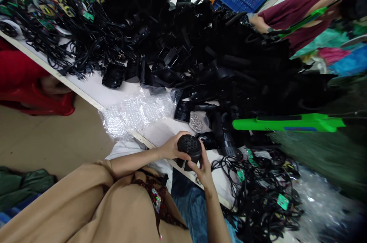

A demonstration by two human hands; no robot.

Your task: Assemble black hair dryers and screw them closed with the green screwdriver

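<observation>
While the left hand (172, 147) and right hand (203, 168) clasp it from both sides, a round black perforated plastic piece (189, 146), held over the white table (160, 132), just beside a heap of black plastic housings (223, 63).

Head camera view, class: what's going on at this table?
A person holds a round black plastic part with a honeycomb grille in both hands, the left hand and right hand at its sides, over the edge of a white table. Heaps of black plastic parts and black power cords lie on the table, beside bubble wrap. A co-worker in a maroon top reaches toward the heap.
</observation>
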